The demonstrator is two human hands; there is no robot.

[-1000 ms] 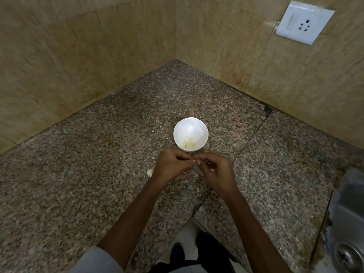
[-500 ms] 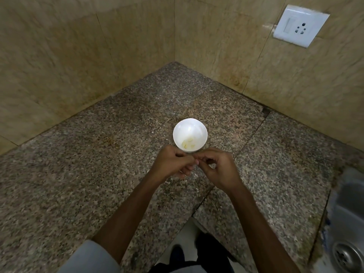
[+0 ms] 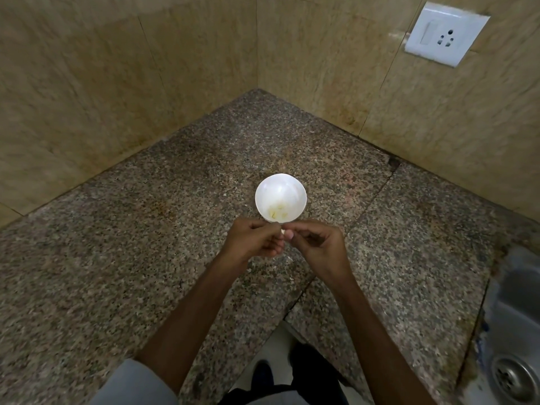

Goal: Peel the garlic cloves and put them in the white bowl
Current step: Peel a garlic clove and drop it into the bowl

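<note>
Granite worktop (image 3: 146, 258) is carrying the white bowl (image 3: 280, 185) at twelve o'clock from your hands, just beyond them, with peeled cloves (image 3: 277, 213) lying inside. Your left hand (image 3: 254, 239) and right hand (image 3: 318, 244) are both pinching one garlic clove (image 3: 283, 231), equally near the bowl; its long axis is too hidden to tell.

From here, the garlic clove (image 3: 283, 231) is almost wholly covered by the fingertips of the left hand (image 3: 254, 239) and the right hand (image 3: 318, 244) pinching it; only a pale sliver shows. The near rim of the white bowl (image 3: 280, 185) is hidden behind their knuckles. The yellowish bits (image 3: 277, 213) inside are too small to make out. The sink (image 3: 514, 331) runs off the right edge.
</note>
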